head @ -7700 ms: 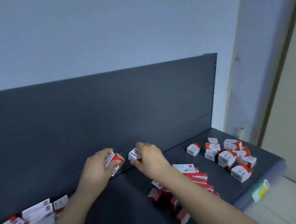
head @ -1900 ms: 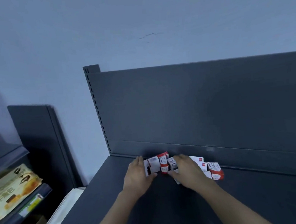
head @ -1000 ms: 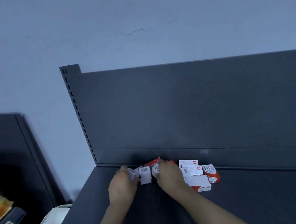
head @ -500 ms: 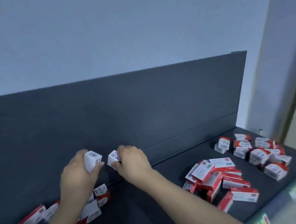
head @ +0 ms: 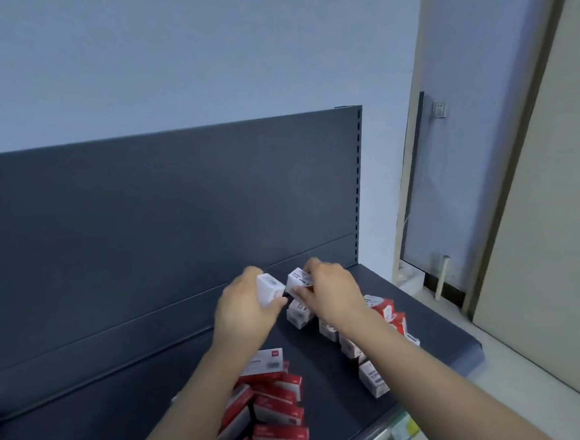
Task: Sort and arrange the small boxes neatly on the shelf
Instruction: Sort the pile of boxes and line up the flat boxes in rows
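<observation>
Small boxes (head: 386, 311) scattered centre-right on shelf (head: 326, 372); white box (head: 269, 289) gripped by left hand (head: 248, 312), second box (head: 298, 280) pinched by right hand (head: 331, 294), mid-frame. Flat red packs (head: 278, 411) lower centre, partly masked by forearms (head: 198, 394). Print unreadable.

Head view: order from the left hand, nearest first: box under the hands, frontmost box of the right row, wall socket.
1. Box under the hands, just right of the left hand.
2. Frontmost box, lower right.
3. Wall socket, far upper right.

Matt dark metal shelf (head: 427, 334); smooth printed cardboard boxes (head: 277, 402).
</observation>
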